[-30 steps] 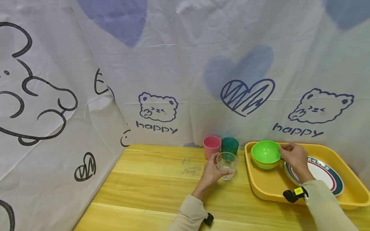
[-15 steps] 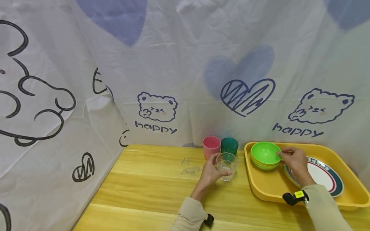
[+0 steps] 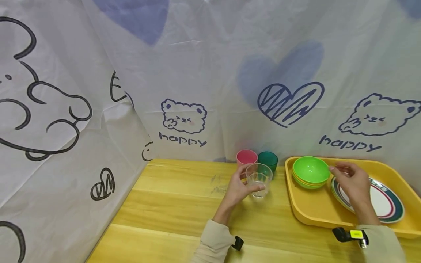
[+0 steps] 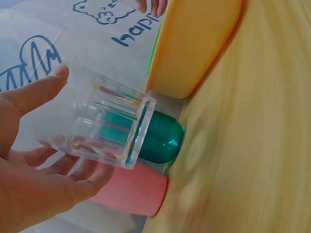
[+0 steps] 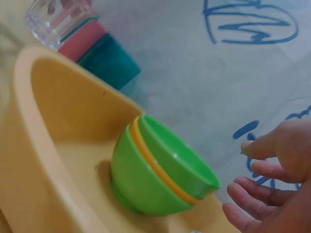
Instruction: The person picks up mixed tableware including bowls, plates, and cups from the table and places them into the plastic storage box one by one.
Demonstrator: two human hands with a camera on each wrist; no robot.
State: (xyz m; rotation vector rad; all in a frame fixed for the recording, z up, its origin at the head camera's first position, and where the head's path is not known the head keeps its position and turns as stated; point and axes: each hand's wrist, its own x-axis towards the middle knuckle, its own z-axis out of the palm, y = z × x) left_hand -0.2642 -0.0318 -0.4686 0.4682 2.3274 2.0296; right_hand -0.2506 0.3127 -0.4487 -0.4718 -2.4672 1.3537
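My left hand (image 3: 236, 189) grips a clear drinking glass (image 4: 90, 121) round its side, thumb on one side and fingers on the other. In the left wrist view the glass base hangs off the wooden tabletop, in front of a teal cup (image 4: 163, 138) and a pink cup (image 4: 133, 187). My right hand (image 3: 356, 184) holds nothing. Its fingers are loosely bent, just right of a stack of green and yellow bowls (image 3: 310, 172). The right wrist view has a gap between the fingertips (image 5: 249, 147) and the top green bowl (image 5: 182, 153).
The bowls stand in the left part of a yellow tray (image 3: 312, 206). A white oval plate (image 3: 381, 199) with a green and red rim lies beside them, partly behind my right forearm. A printed cloth (image 3: 210, 91) hangs behind the wooden table (image 3: 171, 204).
My right hand has let go of the top green bowl, which now sits on the stack, and has moved off to the right. The left hand still holds the glass. The head view has shifted slightly.
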